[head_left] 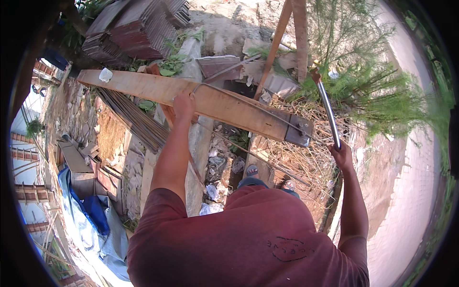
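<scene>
A long wooden plank (143,86) runs across in front of me, with a grey metal plate (300,130) fixed at its right end. A thin steel rod (248,103) lies along the plank and is bent at its left end. My left hand (183,103) rests on the plank, gripping the rod near that bend. My right hand (341,152) grips the lower end of a shiny metal pipe (328,105) that stands tilted up from the plate. My feet in sandals (252,171) stand below the plank.
A bundle of straight steel rods (136,119) lies under the plank at left. Stacked roof tiles (138,28) sit at the top, wooden poles (291,33) rise beyond the plank, a leafy bush (373,91) is at right, blue tarpaulin (91,215) lower left.
</scene>
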Demonstrator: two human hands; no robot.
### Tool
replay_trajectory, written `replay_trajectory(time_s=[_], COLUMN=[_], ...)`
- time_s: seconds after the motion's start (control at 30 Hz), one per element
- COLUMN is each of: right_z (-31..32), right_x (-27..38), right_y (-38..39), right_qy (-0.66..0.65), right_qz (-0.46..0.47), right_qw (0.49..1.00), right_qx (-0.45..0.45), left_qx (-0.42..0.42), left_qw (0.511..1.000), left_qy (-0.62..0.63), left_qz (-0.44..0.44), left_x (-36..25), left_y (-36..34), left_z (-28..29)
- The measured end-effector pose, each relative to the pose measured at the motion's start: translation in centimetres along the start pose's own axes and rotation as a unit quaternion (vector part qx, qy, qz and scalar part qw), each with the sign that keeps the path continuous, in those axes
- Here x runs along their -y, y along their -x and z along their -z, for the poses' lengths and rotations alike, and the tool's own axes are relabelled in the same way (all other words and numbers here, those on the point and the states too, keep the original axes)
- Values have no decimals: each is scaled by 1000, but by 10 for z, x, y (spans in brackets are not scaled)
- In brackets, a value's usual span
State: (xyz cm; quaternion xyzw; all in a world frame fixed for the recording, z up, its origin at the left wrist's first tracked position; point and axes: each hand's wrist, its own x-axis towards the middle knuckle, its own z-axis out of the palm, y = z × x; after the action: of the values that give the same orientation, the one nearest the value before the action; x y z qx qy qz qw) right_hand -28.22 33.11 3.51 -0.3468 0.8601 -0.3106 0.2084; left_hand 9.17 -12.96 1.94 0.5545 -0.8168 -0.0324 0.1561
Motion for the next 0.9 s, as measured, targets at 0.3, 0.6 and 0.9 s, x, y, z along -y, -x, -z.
replay_trajectory(time_s=[0.3, 0.6, 0.9], right_z=[-20, -3, 120], right_x=[37, 37, -42], right_y=[-16, -16, -18], right_qy=[44, 46, 277], right_qz=[2, -27, 35], right_qw=[999, 998, 960], right_qx=[29, 46, -35], left_qx=[-12, 12, 36], left_qw=[998, 998, 972], left_qy=[57, 34, -23], left_qz=[-3, 61, 231], left_x=[40, 38, 28], left_y=[-27, -37, -35], left_z=[-4, -3, 1])
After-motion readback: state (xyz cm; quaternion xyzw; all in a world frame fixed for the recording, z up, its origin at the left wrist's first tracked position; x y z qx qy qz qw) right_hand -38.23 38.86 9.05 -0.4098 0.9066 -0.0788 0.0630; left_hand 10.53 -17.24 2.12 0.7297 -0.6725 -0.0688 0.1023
